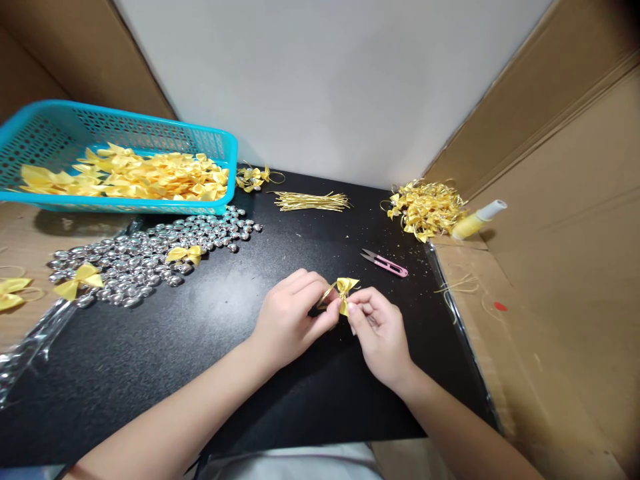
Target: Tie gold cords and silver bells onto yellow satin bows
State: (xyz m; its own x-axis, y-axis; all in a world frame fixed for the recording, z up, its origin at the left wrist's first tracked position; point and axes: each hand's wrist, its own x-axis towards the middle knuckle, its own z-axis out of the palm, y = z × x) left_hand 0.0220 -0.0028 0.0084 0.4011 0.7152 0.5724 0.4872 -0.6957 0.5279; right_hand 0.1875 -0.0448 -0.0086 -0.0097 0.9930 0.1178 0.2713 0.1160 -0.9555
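Between my two hands, above the black tabletop, is a yellow ribbon bow (345,287). My left hand (295,313) is closed, its thumb and forefinger pinching a gold cord (326,293) at the bow's left side. From the right, my right hand (376,327) grips the bow's lower edge between thumb and fingertips. The fingers hide the middle of the bow in part. A pair of pink thread snips (385,263) lies beyond my right hand. Farther back rests a bundle of gold cord pieces (313,201).
A blue basket (227,167) of yellow bows stands at the back left. Many silver beads (150,253) are spread before it, with loose bows (80,281) among them. At the back right are a heap of corded bows (427,207) and a yellow tube with a white cap (477,220). Cardboard walls flank the table.
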